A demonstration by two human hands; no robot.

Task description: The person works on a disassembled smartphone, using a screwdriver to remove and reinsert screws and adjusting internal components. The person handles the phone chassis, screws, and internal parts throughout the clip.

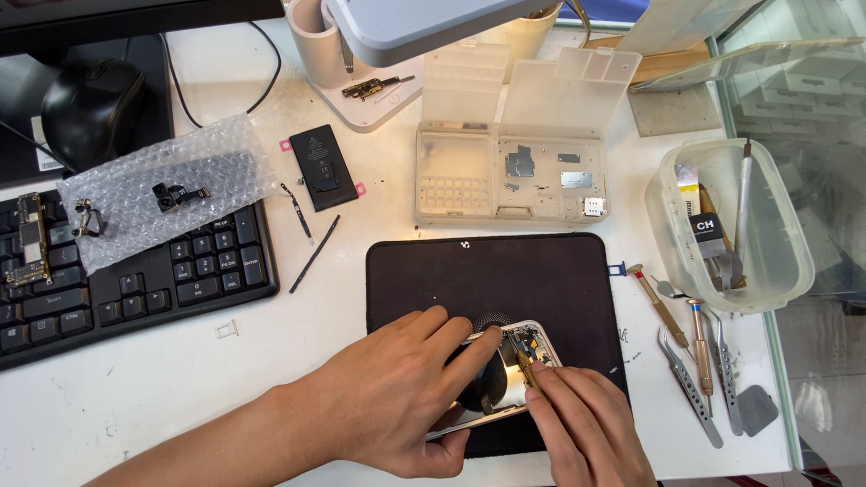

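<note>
L hand [397, 397] lies over an opened phone frame [505, 374] at the near edge of a black work mat [505, 280], fingers closed round the frame's L side, index tip pressing on its top edge. R hand [586, 424] comes in from bottom right, fingers pinched shut on a small brass-coloured tool [523, 361] whose tip sits inside the frame, touching the internals near the top R corner. A round dark part shows inside the frame, partly hidden under the L hand; can't tell what it is.

Mat sits mid-bench on the white bench [180, 397]. Just behind it: a clear plastic parts organiser [505, 171], lid up, w/ a few small metal bits in its compartments. L of that a black phone battery [322, 168] lies flat, two thin dark strips just beside it. Far L a black keyboard [135, 280] w/ a sheet of bubble wrap [162, 194] over its top edge, small camera modules on the wrap, and a circuit board [32, 243] on the keys. A black mouse [90, 108] behind. A tiny SIM tray [227, 329] lies alone on the bench near the keyboard.

R of the mat: screwdrivers [663, 311] and tweezers [690, 388] laid side by side, plus a clear tub [731, 225] holding more tools. A lamp head [424, 27] hangs over the back.
</note>
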